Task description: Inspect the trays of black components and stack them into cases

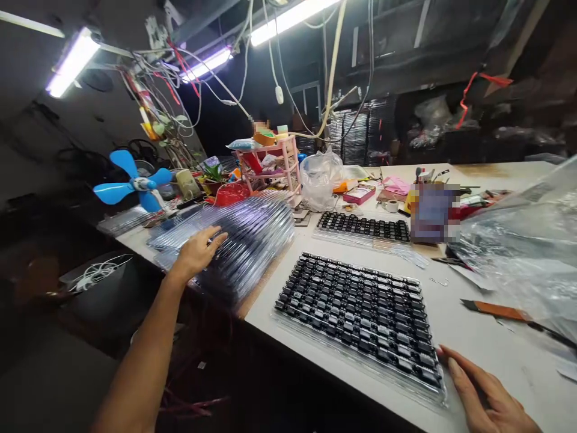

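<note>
Tray (341,348) on white table (489,355), lit tubes (293,23)

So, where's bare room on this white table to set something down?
Mainly the white tabletop between the nearer clear plastic tray of small black parts, the right hand and the dark-tipped orange-brown tool. A narrow bare strip separates that tray from the clear plastic stack. Behind, around the pink tiered rack, it's crowded.

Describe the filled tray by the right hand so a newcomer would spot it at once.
Start with the white table and go to its near edge. There, beside the right hand, lies a clear tray full of rows of black parts. Unlike the similar tray behind, it lies nearest the camera.
</note>
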A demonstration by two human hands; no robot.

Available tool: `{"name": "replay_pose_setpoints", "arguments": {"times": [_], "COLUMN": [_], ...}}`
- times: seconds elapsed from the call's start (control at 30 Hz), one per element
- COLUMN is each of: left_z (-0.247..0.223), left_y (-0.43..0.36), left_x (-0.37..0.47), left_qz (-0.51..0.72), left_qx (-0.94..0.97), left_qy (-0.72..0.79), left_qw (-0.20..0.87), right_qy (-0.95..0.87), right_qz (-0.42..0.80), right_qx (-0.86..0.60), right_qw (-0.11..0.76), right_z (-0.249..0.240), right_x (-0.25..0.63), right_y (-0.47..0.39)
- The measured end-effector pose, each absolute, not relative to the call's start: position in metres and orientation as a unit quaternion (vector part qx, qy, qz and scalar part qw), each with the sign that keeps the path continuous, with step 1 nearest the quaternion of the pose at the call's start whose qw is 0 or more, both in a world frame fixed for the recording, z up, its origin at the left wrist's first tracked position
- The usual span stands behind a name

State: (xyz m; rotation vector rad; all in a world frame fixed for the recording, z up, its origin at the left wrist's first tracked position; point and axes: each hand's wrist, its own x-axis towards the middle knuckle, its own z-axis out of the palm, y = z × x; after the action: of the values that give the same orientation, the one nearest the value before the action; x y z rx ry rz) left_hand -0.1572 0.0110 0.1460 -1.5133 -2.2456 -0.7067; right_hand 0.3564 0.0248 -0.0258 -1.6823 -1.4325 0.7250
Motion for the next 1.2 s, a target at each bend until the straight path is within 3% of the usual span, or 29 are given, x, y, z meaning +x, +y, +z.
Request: {"name": "replay_pose_setpoints", "arguments": {"times": [0.1, 0.27, 0.53, 0.7, 0.8, 0.93, 1.03, 1.13, 1.2], "left_z": [0.138, 0.128, 0.119, 0.120, 0.125, 0.119, 0.102, 0.092, 0.094], "left_y": [0.012, -0.010, -0.030, -0.032, -0.021, -0.005, 0.008, 0.034, 0.062], "left_x": [-0.140, -0.109, -0.068, -0.093, -0.094, -0.058, -0.029, -0.015, -0.014], "left_qz": [-0.218, -0.201, -0.389, -0.268, -0.213, -0.361, -0.524, -0.569, -0.603], "left_qx": [-0.558, -0.584, -0.556, -0.477, -0.537, -0.614, -0.526, -0.427, -0.371], "left_qy": [-0.786, -0.752, -0.665, -0.759, -0.761, -0.673, -0.669, -0.614, -0.540], "left_qw": [0.154, 0.228, 0.312, 0.353, 0.293, 0.200, -0.036, -0.342, -0.455], "right_qy": [-0.549, -0.574, -0.597, -0.608, -0.611, -0.600, -0.608, -0.616, -0.621], "right_qz": [0.288, 0.273, 0.246, 0.225, 0.223, 0.236, 0.226, 0.211, 0.205], "right_qx": [-0.663, -0.644, -0.628, -0.622, -0.615, -0.620, -0.612, -0.603, -0.598], "right_qw": [0.419, 0.426, 0.434, 0.438, 0.445, 0.448, 0.452, 0.461, 0.463], "right_z": [-0.021, -0.023, -0.026, -0.027, -0.024, -0.017, -0.013, -0.010, -0.009], "right_x": [0.350, 0.348, 0.350, 0.350, 0.348, 0.344, 0.343, 0.342, 0.341], "right_y": [0.022, 0.021, 0.022, 0.022, 0.022, 0.022, 0.021, 0.021, 0.021]}}
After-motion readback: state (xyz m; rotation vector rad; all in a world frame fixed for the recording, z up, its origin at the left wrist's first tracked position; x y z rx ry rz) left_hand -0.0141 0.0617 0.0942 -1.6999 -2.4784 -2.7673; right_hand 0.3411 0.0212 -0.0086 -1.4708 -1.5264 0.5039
